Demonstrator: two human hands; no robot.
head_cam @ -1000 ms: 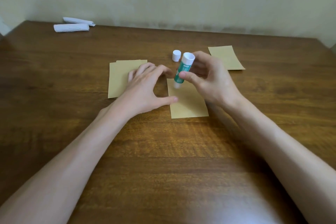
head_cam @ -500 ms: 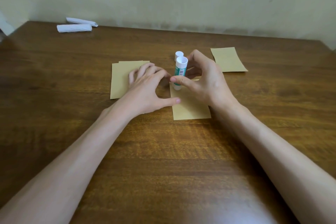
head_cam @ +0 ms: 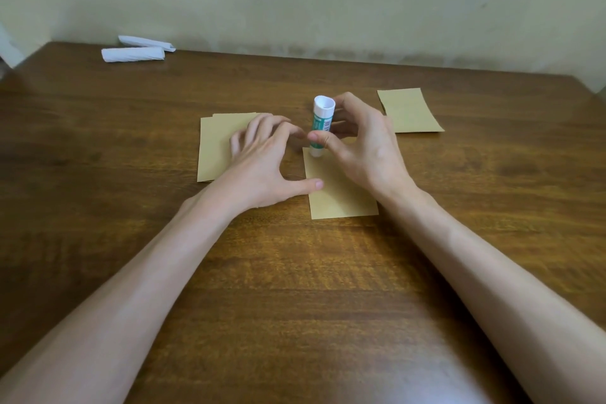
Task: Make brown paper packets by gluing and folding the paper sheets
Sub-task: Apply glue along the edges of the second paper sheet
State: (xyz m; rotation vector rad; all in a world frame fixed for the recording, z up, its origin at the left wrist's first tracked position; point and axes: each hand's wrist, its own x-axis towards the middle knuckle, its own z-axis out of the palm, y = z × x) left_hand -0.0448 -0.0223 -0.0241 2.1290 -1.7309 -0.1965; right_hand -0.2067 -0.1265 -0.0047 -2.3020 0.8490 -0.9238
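- The right grip (head_cam: 367, 148) pinches the glue stick (head_cam: 320, 123), held upright with its lower end on the far left corner of the brown sheet (head_cam: 341, 197).
- The left grip (head_cam: 262, 164) is spread flat, with its thumb on that sheet's left edge and its fingers over the paper stack (head_cam: 214, 148) on the surface (head_cam: 295, 289).

My right hand (head_cam: 367, 148) is pinching the glue (head_cam: 320, 128) upright, its tip touching the sheet (head_cam: 341, 194) at its eleven o'clock corner. My left hand (head_cam: 262, 167) is pressing a thumb on that sheet's nine o'clock edge, fingers reaching over the stack (head_cam: 214, 148). A second sheet (head_cam: 410, 110) is lying at one o'clock.
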